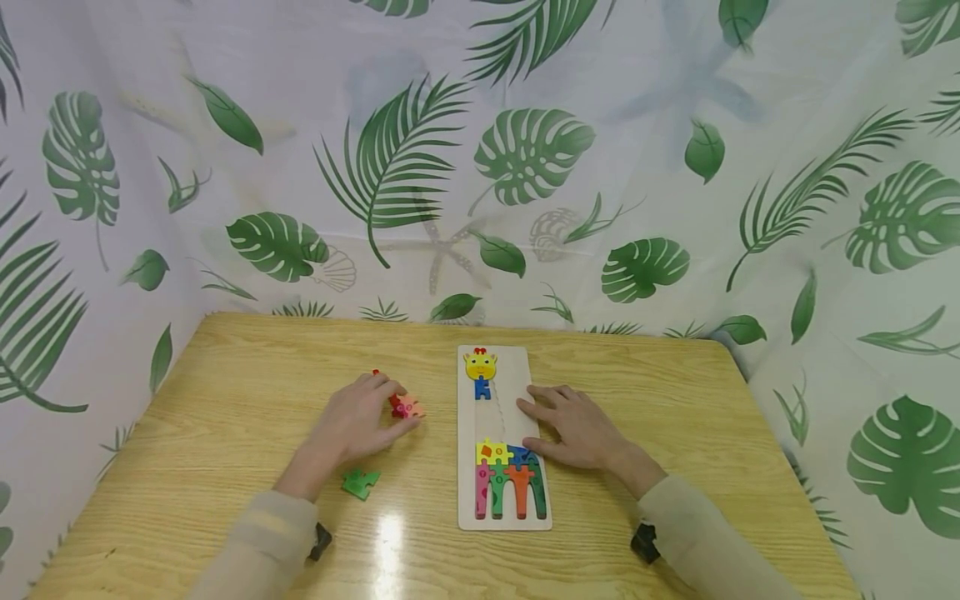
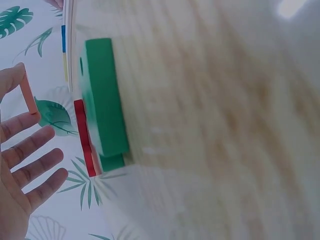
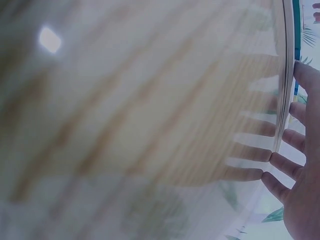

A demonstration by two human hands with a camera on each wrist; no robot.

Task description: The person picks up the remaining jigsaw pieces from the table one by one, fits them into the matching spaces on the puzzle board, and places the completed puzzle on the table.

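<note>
My left hand [image 1: 358, 419] pinches an orange puzzle piece [image 2: 29, 92] between thumb and index finger, the other fingers spread. In the head view it is over the table, left of the giraffe puzzle board [image 1: 510, 522]. Just beyond its fingertips show red and pink pieces [image 1: 399, 406], partly hidden by the hand. A loose green piece [image 1: 361, 483] lies below that hand. My right hand [image 1: 576, 429] rests with extended fingers at the board's right edge, its thumb by a blue body piece [image 1: 519, 456]. On the board sit a yellow giraffe head [image 1: 481, 365], a blue neck piece [image 1: 482, 389], and several body and leg pieces.
The board lies upright to me on a wooden table [image 1: 637, 533]. A white cloth with green leaves [image 1: 536, 154] hangs behind and at both sides of the table. Light glares on the tabletop near the front.
</note>
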